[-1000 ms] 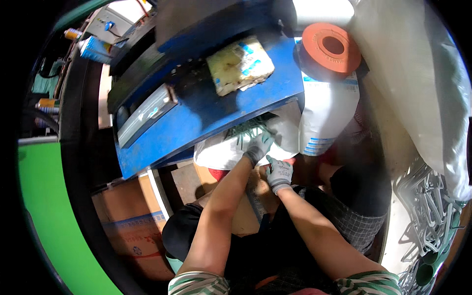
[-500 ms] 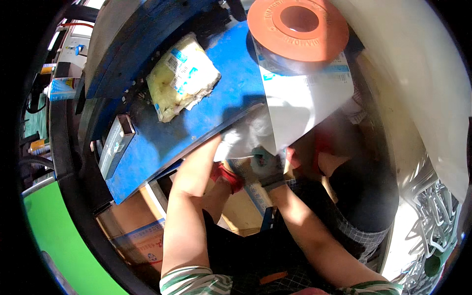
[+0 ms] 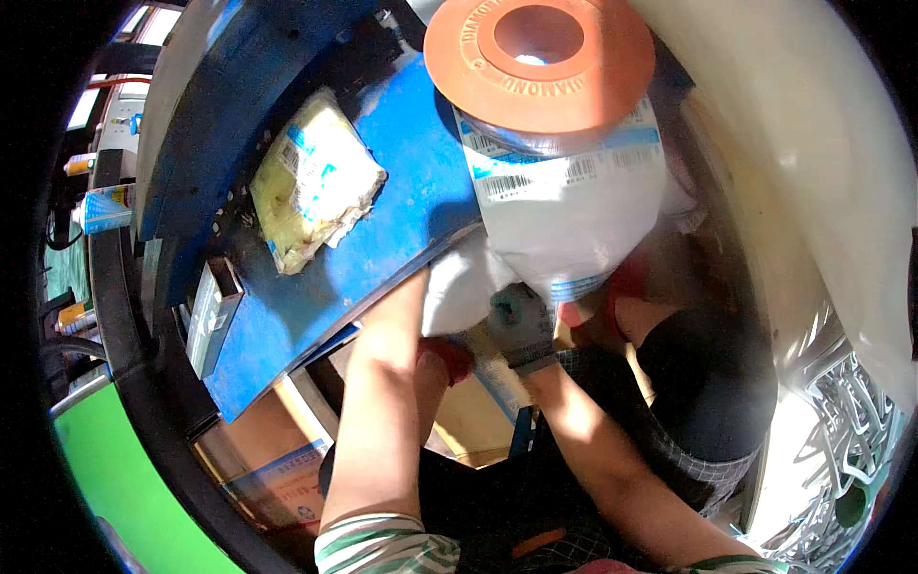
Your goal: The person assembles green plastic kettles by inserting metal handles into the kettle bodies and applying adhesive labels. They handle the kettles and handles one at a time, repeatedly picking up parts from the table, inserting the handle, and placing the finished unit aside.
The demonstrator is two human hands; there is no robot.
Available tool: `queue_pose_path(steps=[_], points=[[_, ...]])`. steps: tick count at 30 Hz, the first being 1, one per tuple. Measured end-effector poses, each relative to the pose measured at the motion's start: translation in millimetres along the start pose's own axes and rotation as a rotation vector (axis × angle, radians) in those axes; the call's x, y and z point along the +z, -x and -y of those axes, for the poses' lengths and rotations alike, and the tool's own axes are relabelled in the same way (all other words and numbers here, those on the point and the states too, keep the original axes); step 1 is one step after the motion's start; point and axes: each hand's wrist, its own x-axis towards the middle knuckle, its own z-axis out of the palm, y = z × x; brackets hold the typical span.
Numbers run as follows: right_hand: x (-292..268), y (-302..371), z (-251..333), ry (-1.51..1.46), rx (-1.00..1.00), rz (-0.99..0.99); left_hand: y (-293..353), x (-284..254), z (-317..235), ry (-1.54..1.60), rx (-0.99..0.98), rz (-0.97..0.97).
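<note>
My left hand is hidden past the wrist, where my bare forearm [image 3: 382,359] meets the blue table's edge and a white plastic bag [image 3: 461,287]. Whether its fingers are closed cannot be made out. My right hand [image 3: 521,320], in a grey-green work glove, is curled at the bag's right side and appears to grip it. Beside that glove hangs a strip of white printed plastic [image 3: 574,210] with blue bands and barcodes. Over the strip's upper end sits a spool with an orange flange [image 3: 459,62].
On the blue tabletop [image 3: 411,143] lie a yellowish plastic-wrapped packet [image 3: 316,182] and, at its near left corner, a rectangular metal tube piece [image 3: 215,316]. Cardboard boxes [image 3: 268,469] stand below. Red footwear [image 3: 448,362] shows under my hands. Grey metal hangers [image 3: 851,430] are piled at right.
The view has shifted, so the table and packet appear further left and lower. The printed strip shows more of its barcoded face and a blue-striped lower end. Both hands stay near the white bag.
</note>
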Motion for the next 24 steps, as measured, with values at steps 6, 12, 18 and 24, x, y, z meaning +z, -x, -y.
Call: queue_pose_path(steps=[6,12,18,24], points=[[-1.0,-1.2,-19.4,0.21,-0.049,-0.097,5.8,-11.1,-41.3,0.116,0.098,-0.026],[5.4,2.5,-1.0,0.259,-0.106,0.011,73.0,-52.2,-36.2,0.184,0.069,-0.069],[9.1,13.7,-13.9,0.234,-0.102,0.035,11.2,-26.6,-62.2,0.138,0.056,-0.034],[4.5,15.2,-17.9,0.223,-0.033,0.096,-8.3,-14.0,-89.9,0.601,-0.102,0.125]])
